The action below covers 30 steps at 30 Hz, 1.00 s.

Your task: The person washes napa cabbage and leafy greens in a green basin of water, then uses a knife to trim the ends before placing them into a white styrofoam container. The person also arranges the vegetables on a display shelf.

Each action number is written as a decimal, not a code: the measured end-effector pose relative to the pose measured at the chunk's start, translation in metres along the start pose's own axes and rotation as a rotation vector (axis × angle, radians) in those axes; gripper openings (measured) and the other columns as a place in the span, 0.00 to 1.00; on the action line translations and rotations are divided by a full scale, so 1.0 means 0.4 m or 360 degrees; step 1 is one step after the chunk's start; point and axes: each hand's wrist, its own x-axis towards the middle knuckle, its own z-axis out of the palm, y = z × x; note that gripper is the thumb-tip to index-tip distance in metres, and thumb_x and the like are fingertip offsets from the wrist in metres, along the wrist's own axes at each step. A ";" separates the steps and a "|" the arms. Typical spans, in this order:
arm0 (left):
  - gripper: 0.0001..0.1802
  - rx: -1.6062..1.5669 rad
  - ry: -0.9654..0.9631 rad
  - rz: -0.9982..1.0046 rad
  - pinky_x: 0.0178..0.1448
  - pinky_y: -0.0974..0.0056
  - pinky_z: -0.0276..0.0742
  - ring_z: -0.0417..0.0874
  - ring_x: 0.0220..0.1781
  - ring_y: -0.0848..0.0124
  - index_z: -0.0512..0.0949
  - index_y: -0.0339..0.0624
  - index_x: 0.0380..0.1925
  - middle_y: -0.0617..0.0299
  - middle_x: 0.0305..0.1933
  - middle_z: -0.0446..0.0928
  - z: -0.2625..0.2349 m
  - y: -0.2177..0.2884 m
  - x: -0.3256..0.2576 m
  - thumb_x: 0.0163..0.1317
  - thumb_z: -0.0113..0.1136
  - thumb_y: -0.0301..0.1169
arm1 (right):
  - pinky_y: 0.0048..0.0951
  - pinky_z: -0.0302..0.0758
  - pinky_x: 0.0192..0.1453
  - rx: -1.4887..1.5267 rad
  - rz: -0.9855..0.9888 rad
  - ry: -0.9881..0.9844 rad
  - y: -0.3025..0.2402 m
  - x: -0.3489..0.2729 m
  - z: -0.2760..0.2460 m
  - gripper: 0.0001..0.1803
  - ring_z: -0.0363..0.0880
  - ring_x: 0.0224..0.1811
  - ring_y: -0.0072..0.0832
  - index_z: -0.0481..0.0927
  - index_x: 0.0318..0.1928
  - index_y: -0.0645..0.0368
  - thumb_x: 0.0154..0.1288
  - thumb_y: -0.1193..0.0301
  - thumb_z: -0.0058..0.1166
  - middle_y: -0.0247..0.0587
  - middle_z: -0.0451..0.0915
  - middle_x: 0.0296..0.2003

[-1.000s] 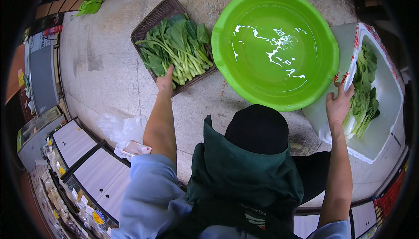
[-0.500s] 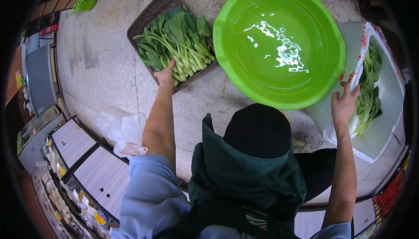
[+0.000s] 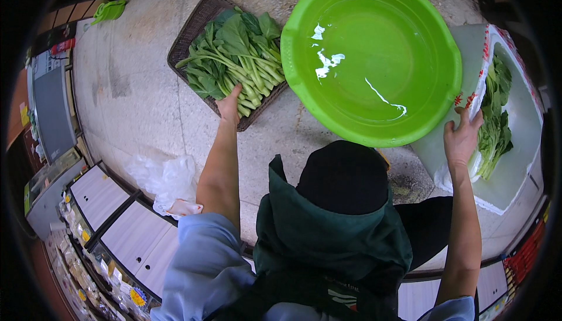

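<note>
A brown woven basket (image 3: 188, 33) lies on the floor at the left, heaped with leafy greens (image 3: 234, 45) whose pale stems point nearer and right. My left hand (image 3: 229, 105) is closed over the basket's near rim. Its thumb lies against the stems, and its other fingers are mostly hidden. To the right, my right hand (image 3: 461, 140) grips the near-left wall of a white foam box (image 3: 515, 189), fingers over the edge. Inside that box are more leafy greens (image 3: 496, 122). Between basket and box stands a large green tub (image 3: 304, 95) holding clear water.
A crumpled clear plastic bag (image 3: 167, 174) lies on the floor left of my left forearm. White cabinets (image 3: 137, 242) and packed shelves line the lower left. A green dustpan (image 3: 109, 10) lies at the far left. A red crate (image 3: 525, 256) is at the lower right.
The basket has turned slightly counterclockwise, with my left hand shifting a little right and nearer along with it. Reflections on the water have changed. My right hand stays on the box.
</note>
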 end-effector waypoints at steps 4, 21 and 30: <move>0.33 -0.0018 0.0026 -0.0002 0.52 0.62 0.72 0.75 0.48 0.62 0.66 0.33 0.53 0.54 0.49 0.73 0.004 0.004 -0.006 0.45 0.68 0.24 | 0.43 0.73 0.47 0.0014 0.0074 -0.0074 -0.016 0.002 -0.008 0.19 0.70 0.50 0.54 0.73 0.45 0.50 0.48 0.75 0.51 0.60 0.59 0.57; 0.24 -0.0217 -0.0390 -0.0708 0.46 0.55 0.77 0.79 0.40 0.60 0.69 0.35 0.47 0.54 0.41 0.75 -0.095 0.111 0.011 0.50 0.61 0.32 | 0.44 0.74 0.42 -0.0009 0.0035 0.0005 0.009 -0.002 0.002 0.18 0.74 0.44 0.52 0.73 0.43 0.52 0.47 0.75 0.51 0.57 0.59 0.57; 0.22 -0.0353 -0.0331 -0.0774 0.47 0.54 0.76 0.78 0.40 0.60 0.70 0.38 0.48 0.55 0.42 0.76 -0.125 0.147 -0.054 0.52 0.56 0.34 | 0.44 0.75 0.42 0.0012 0.0031 0.0009 0.003 -0.002 0.001 0.18 0.74 0.44 0.51 0.72 0.43 0.52 0.47 0.75 0.50 0.55 0.59 0.57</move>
